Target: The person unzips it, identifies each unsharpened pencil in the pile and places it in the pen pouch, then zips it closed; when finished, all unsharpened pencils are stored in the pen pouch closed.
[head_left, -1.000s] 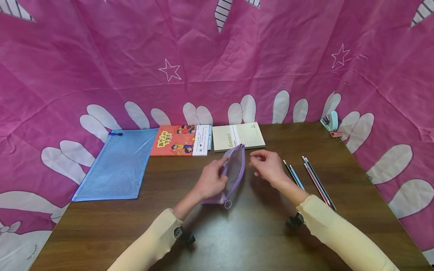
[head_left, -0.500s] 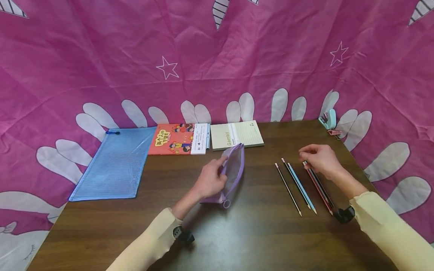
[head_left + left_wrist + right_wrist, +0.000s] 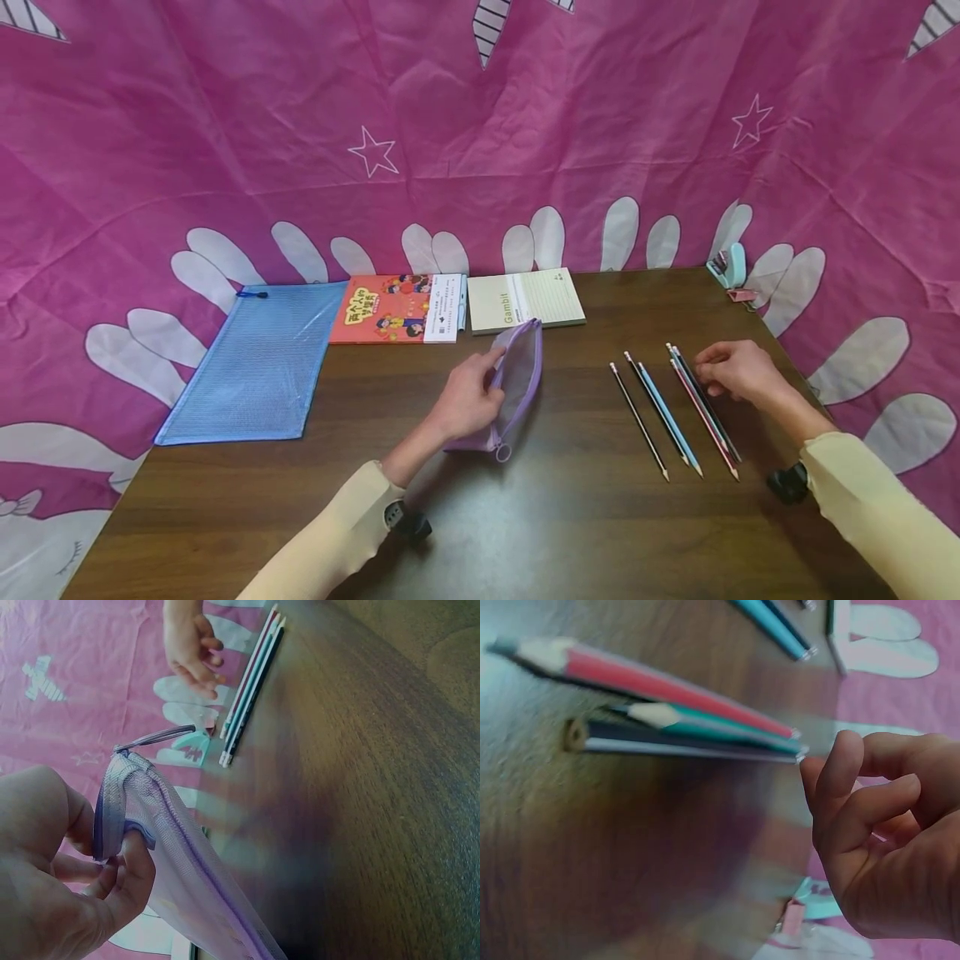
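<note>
A lilac mesh zip pouch [image 3: 517, 379] stands with its mouth unzipped mid-table. My left hand [image 3: 470, 396] pinches its edge between thumb and fingers, as the left wrist view [image 3: 124, 817] also shows. To the right lie pencils: a single black one [image 3: 639, 421], a black-and-blue pair [image 3: 667, 417], then a group with a red pencil [image 3: 702, 412], a green one [image 3: 705, 727] and a dark one [image 3: 682, 740]. My right hand [image 3: 738, 371], loosely curled around nothing visible, hovers just right of that group, near the eraser ends. Whether a fingertip touches a pencil, I cannot tell.
A blue mesh folder [image 3: 251, 367] lies at left, beside a red picture book [image 3: 390, 310]. Behind the pouch is a cream notepad [image 3: 525, 300], with a light-blue pen [image 3: 462, 304] by the book. A mint stapler [image 3: 731, 265] and a pink clip [image 3: 742, 295] sit back right.
My right hand has gone from beside the pouch to the right pencil group, over its eraser ends, then slightly farther right and nearer me. The left hand keeps its hold on the pouch.
</note>
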`<state>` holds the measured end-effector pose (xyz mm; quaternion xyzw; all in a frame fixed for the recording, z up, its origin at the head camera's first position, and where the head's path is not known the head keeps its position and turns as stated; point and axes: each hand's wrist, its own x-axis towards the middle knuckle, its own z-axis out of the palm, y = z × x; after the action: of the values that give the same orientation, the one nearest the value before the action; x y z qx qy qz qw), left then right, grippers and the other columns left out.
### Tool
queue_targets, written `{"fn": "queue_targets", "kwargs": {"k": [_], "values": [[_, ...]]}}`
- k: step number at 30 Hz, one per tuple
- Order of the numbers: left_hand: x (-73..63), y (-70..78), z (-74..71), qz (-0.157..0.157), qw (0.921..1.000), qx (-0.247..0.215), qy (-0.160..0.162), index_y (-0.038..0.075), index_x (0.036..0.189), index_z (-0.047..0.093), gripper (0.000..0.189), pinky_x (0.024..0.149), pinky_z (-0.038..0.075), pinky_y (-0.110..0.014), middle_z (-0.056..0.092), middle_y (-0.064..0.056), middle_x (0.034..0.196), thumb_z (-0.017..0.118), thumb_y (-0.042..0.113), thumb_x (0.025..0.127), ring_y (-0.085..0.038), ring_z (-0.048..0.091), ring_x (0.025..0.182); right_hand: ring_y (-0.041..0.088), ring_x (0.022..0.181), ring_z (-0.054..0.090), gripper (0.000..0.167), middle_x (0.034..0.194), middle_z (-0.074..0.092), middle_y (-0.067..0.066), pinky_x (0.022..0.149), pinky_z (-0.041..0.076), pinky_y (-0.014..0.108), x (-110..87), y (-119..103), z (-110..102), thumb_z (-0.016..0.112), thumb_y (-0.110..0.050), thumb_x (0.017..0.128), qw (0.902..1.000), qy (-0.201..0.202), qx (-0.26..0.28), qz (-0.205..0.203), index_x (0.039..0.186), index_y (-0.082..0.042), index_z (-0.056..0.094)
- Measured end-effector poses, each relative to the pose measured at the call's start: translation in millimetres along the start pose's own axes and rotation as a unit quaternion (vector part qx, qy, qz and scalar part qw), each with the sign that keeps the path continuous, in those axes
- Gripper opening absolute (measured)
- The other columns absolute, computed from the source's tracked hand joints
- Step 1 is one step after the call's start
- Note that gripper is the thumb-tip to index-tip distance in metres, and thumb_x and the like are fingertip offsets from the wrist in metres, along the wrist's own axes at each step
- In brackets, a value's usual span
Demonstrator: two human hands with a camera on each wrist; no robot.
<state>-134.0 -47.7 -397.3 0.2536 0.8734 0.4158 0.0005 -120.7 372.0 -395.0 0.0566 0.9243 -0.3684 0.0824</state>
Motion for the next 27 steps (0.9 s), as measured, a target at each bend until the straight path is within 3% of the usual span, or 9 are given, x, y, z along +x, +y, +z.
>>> {"fn": "queue_targets", "kwargs": {"k": [8,16,23,27], "values": [[1.1,0.5,0.7,0.002,1.0000,-0.005,-0.001,-0.008,0.141,0.050,0.065,0.062,0.050,-0.029,0.058,-0.010,0.092,0.061,-0.007,0.077,-0.019,0.054,0.077,0.019,0.064,0.065,0.035,0.080,0.071,0.006,0.046,0.045,0.035,4.1,19.3,2.7,0.069,-0.011,0.088,0.9999,-0.009,-0.006,0.007,0.114,0.012,0.061],[0.8,-0.7,0.6,-0.001,1.0000,-0.004,-0.006,-0.007,0.142,0.049,0.066,0.061,0.049,-0.028,0.057,-0.008,0.091,0.061,-0.007,0.077,-0.018,0.054,0.076,0.019,0.065,0.064,0.037,0.082,0.070,0.007,0.046,0.045,0.037,5.8,23.6,9.4,0.069,-0.009,0.086,0.9999,-0.015,-0.001,0.002,0.116,0.012,0.060],[0.9,-1.5,1.3,0.002,1.0000,0.003,0.000,-0.008,0.141,0.050,0.065,0.063,0.049,-0.029,0.057,-0.008,0.090,0.061,-0.006,0.077,-0.018,0.053,0.077,0.019,0.061,0.062,0.037,0.075,0.067,0.005,0.045,0.044,0.037,5.9,23.0,11.8,0.071,-0.007,0.084,0.9992,0.000,-0.034,-0.019,0.113,0.012,0.060],[0.8,-1.8,1.6,0.000,1.0000,0.002,0.001,-0.008,0.140,0.051,0.065,0.063,0.049,-0.029,0.058,-0.008,0.090,0.061,-0.006,0.077,-0.018,0.054,0.077,0.019,0.062,0.065,0.037,0.081,0.069,0.012,0.052,0.048,0.036,5.5,20.7,11.1,0.071,-0.007,0.082,0.9971,0.013,-0.069,-0.029,0.111,0.012,0.061]]}}
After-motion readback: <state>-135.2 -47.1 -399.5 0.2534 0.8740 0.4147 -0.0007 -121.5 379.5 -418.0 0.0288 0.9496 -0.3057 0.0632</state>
